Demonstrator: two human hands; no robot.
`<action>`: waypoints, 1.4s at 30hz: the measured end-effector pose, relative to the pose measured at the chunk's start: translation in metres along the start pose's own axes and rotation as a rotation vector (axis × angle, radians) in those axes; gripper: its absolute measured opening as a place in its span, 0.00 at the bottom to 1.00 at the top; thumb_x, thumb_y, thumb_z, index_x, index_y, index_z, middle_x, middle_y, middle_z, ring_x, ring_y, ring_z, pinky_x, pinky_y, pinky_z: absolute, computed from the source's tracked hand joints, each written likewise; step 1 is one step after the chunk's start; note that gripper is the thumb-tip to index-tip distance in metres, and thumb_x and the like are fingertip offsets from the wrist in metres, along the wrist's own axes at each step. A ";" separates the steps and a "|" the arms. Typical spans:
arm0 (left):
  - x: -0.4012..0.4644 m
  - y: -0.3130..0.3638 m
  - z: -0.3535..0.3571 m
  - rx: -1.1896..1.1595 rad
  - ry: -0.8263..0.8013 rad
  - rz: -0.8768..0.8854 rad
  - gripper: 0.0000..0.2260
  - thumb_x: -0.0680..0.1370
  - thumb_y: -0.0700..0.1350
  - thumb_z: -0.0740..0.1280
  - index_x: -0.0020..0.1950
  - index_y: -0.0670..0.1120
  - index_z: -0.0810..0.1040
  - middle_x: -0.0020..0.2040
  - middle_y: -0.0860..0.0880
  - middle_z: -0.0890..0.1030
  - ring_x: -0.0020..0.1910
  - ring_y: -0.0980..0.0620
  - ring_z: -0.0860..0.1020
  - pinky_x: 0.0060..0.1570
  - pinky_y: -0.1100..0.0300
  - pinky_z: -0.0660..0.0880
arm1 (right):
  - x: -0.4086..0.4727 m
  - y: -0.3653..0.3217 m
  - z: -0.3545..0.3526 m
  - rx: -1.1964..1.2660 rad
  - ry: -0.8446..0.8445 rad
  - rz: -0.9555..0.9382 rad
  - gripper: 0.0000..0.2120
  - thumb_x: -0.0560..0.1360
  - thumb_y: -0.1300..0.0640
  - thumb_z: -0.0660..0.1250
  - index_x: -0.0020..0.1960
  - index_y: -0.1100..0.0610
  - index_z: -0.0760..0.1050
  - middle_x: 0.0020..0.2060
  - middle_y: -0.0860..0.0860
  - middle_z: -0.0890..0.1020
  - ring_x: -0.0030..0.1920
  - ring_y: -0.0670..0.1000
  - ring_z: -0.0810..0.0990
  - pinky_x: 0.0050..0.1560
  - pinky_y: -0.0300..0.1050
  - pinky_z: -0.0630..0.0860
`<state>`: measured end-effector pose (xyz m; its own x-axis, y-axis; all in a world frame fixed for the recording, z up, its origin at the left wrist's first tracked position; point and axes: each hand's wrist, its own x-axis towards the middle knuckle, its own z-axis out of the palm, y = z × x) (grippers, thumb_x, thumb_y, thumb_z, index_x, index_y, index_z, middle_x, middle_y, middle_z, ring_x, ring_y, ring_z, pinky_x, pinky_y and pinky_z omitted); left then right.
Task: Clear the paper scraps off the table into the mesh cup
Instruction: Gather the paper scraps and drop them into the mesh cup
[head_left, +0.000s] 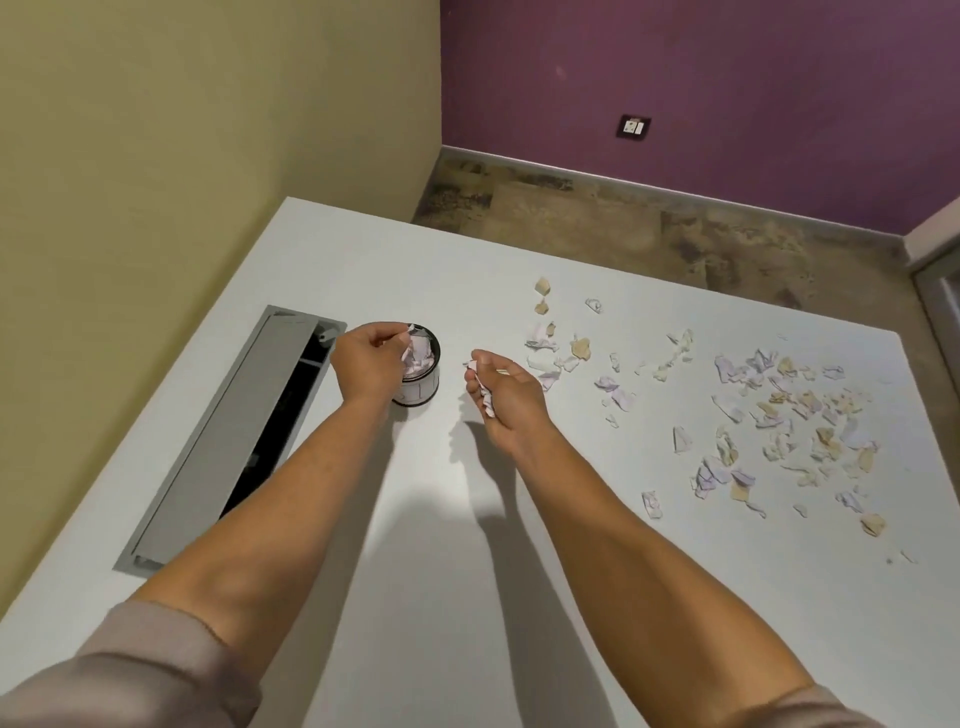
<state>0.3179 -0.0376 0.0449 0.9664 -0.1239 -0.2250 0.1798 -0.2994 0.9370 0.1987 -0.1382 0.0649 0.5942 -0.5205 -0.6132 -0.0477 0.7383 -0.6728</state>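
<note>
Two hands pinch paper scraps (789, 410) | left hand (366, 364) over mesh cup (421, 371) | right hand (506, 397) beside | no legible writing

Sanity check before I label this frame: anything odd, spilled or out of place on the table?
Only the expected mess: torn paper scraps are strewn over the right side of the table. The cup stands upright, already stuffed to the rim. The cable hatch in the tabletop is open.

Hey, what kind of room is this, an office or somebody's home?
Probably an office or meeting room. The white table has a built-in metal cable hatch, and the room is bare: painted walls, one wall socket, no home furnishings in view.
</note>
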 end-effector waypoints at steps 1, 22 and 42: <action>0.006 -0.001 0.001 0.047 -0.018 0.020 0.05 0.74 0.39 0.72 0.43 0.48 0.84 0.39 0.48 0.84 0.40 0.44 0.83 0.47 0.48 0.82 | 0.006 0.001 0.007 -0.028 -0.001 -0.005 0.04 0.77 0.64 0.67 0.51 0.63 0.78 0.38 0.54 0.80 0.34 0.47 0.78 0.35 0.33 0.76; 0.008 -0.014 -0.018 0.283 -0.053 0.268 0.12 0.80 0.37 0.61 0.58 0.45 0.82 0.52 0.50 0.84 0.48 0.57 0.77 0.48 0.71 0.68 | 0.056 0.008 0.072 -0.446 -0.214 -0.287 0.12 0.79 0.62 0.60 0.60 0.56 0.77 0.52 0.49 0.83 0.52 0.42 0.80 0.52 0.36 0.76; -0.108 -0.040 0.003 0.349 -0.226 0.415 0.15 0.82 0.43 0.60 0.68 0.44 0.75 0.68 0.47 0.76 0.71 0.48 0.69 0.71 0.53 0.65 | -0.028 0.011 -0.066 -0.452 0.069 -0.419 0.14 0.75 0.67 0.66 0.57 0.54 0.79 0.53 0.49 0.83 0.55 0.46 0.80 0.63 0.46 0.75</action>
<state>0.2061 -0.0152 0.0307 0.8731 -0.4845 0.0549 -0.3136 -0.4716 0.8242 0.1284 -0.1434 0.0473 0.5834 -0.7646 -0.2739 -0.1662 0.2178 -0.9618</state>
